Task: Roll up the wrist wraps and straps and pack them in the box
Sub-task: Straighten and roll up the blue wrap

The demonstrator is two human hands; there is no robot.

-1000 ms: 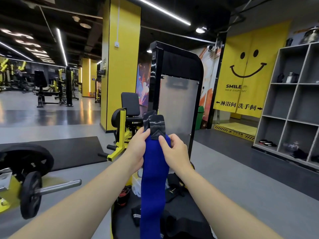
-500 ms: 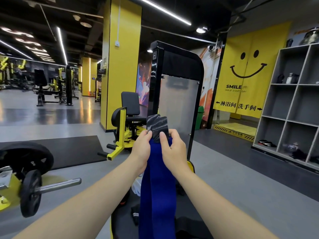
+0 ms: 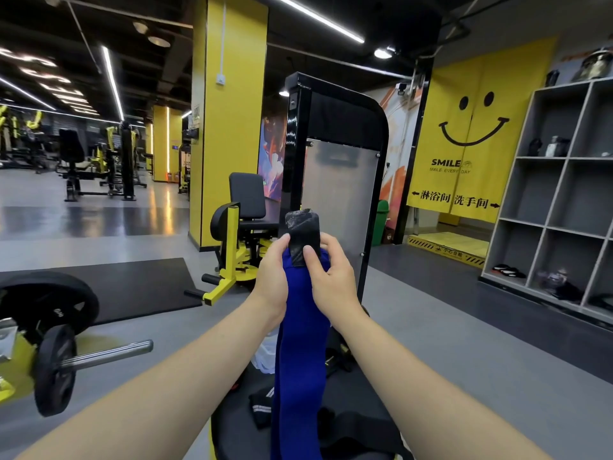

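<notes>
My left hand [image 3: 272, 277] and right hand [image 3: 326, 277] are raised in front of me, side by side, both pinching the top of a blue wrist wrap [image 3: 298, 360]. The left thumb lies against the wrap's left edge; the right thumb presses on the face of the black hook-and-loop tab [image 3: 302, 232] that stands upright above my fingers, with the right fingers curled behind it. I see the tab's top corner folded or curled a little, though the blur there keeps me from saying which. The blue band hangs straight down between my forearms and runs out of the bottom of the view.

Below the hanging band I see a black padded seat [image 3: 358, 436], and on it a black strap with a white stripe [image 3: 260, 406] just left of the band, with more dark fabric to the right. A pale translucent thing [image 3: 263, 358] sits beyond the seat, partly hidden by the wrap; I cannot tell what it is.

Straight ahead stands a black-framed machine with a grey panel [image 3: 338, 187], with a yellow-and-black seated machine [image 3: 238, 234] to its left. A loaded barbell [image 3: 66, 356] is at my lower left, near a black floor mat [image 3: 132, 287]. A yellow pillar [image 3: 229, 127] rises behind. On the right are a yellow smiley curtain [image 3: 471, 134] and grey cubby shelves [image 3: 564, 194].
</notes>
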